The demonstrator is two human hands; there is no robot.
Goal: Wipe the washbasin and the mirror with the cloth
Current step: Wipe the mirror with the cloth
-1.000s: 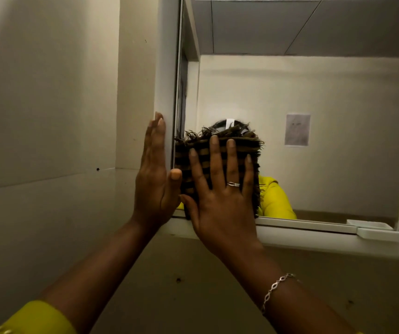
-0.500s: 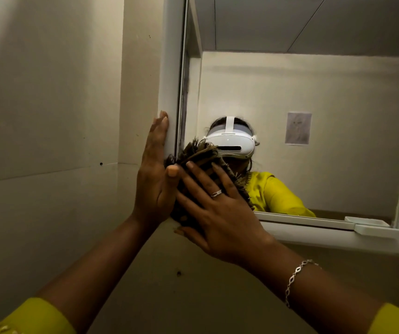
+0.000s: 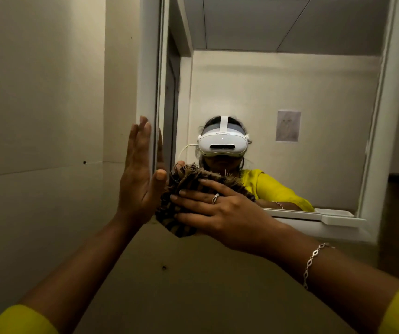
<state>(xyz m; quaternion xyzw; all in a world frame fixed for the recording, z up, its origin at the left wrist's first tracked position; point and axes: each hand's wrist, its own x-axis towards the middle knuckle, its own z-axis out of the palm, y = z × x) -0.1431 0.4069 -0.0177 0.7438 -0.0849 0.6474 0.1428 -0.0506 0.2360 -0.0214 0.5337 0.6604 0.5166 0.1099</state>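
Cloth [image 3: 191, 184] brown, striped, frayed, bunched, gripped by right hand [image 3: 225, 213] at mirror [image 3: 302, 75]; left hand [image 3: 139, 182] flat.

Dim yellowish light on a beige wall [image 3: 36, 92] at left; a horizontal seam [image 3: 36, 171] crosses it beside a small dark hole [image 3: 84, 162]; a dark speck [image 3: 164, 267] lower down.

Much of the cloth [image 3: 185, 180] under right hand [image 3: 222, 213], mirror [image 3: 290, 80] top cut off, lower-left corner hidden.

Dim, yellowish light; the wall [image 3: 36, 92] is brightest at upper left, the lower frame lies in shadow, and straight edges bow outward.
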